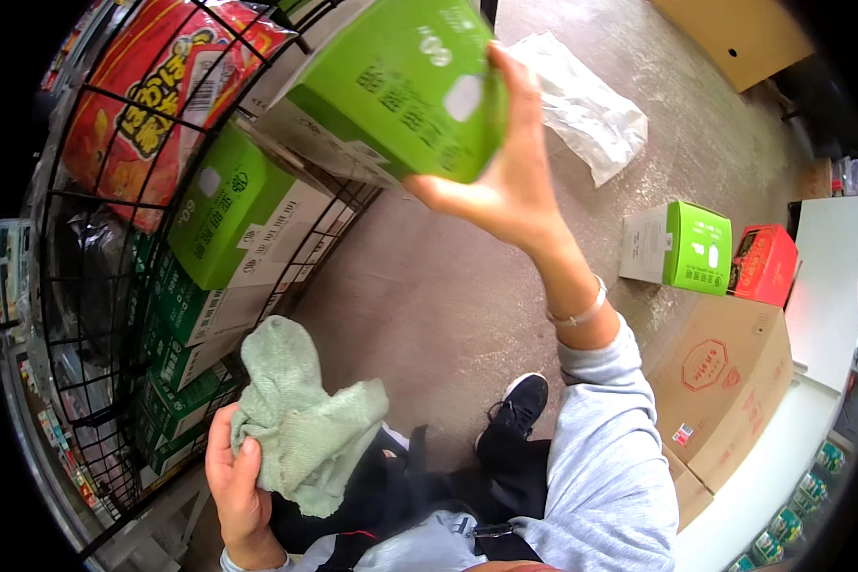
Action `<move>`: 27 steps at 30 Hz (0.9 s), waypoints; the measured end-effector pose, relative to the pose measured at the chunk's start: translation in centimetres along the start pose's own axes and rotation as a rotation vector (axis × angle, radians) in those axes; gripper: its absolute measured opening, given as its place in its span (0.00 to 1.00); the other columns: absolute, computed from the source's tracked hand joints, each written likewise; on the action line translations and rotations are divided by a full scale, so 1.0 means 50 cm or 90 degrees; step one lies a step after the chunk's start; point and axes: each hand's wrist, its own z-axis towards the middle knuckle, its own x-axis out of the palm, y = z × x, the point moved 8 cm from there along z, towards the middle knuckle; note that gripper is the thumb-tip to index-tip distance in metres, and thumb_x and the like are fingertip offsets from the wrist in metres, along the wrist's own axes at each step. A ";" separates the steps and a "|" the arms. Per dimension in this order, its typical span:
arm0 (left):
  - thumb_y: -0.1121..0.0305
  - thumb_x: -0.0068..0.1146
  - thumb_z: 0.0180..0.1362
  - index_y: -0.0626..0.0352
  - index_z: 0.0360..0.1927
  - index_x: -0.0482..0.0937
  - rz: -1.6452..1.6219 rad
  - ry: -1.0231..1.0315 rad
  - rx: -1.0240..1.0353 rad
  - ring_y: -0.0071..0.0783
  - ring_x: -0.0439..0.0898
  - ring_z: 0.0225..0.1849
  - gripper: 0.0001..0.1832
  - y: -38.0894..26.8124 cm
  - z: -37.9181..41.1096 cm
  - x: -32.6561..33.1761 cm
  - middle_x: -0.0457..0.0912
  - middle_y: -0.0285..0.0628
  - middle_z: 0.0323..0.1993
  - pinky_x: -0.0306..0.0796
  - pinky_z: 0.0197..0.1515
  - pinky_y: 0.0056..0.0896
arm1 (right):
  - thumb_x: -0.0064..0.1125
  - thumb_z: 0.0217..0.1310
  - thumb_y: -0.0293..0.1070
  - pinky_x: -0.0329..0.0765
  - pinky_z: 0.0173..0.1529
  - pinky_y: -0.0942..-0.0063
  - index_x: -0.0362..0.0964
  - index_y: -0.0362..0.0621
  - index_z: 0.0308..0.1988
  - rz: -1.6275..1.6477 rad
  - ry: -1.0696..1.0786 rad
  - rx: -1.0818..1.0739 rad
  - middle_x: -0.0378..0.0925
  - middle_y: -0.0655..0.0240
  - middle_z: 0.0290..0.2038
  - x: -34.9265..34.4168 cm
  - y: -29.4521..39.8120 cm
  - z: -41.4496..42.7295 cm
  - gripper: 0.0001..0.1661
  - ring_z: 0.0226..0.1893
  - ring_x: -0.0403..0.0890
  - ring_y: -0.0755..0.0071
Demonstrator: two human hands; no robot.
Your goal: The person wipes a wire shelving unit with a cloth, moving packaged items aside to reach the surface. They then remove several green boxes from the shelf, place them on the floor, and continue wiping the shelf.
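Observation:
My right hand (511, 175) grips the end of a green and white cardboard box (400, 86) at the top, thumb on the near edge and fingers on the far edge. The box is tilted beside the black wire rack, and its far part runs up to the picture's edge. At the lower left my left hand (239, 465) holds a crumpled pale green cloth (300, 422) between thumb and fingers. Left of the held box, a similar green and white box (232, 207) lies in the rack on top of several dark green boxes (186, 300).
The black wire rack (50, 279) also holds a red snack bag (164, 100). A white plastic bag (586, 107) lies on the floor. To the right stand a green and white box (697, 247), a red box (763, 266) and large brown cartons (722, 379) beside a white counter (829, 286).

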 end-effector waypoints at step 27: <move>0.69 0.50 0.60 0.68 0.55 0.65 0.001 0.012 -0.035 0.24 0.72 0.49 0.21 0.004 0.024 0.033 0.74 0.41 0.48 0.63 0.55 0.26 | 0.70 0.38 0.60 0.54 0.66 0.49 0.49 0.49 0.66 -0.652 0.087 0.508 0.45 0.39 0.65 -0.367 -0.257 -0.279 0.61 0.66 0.48 0.37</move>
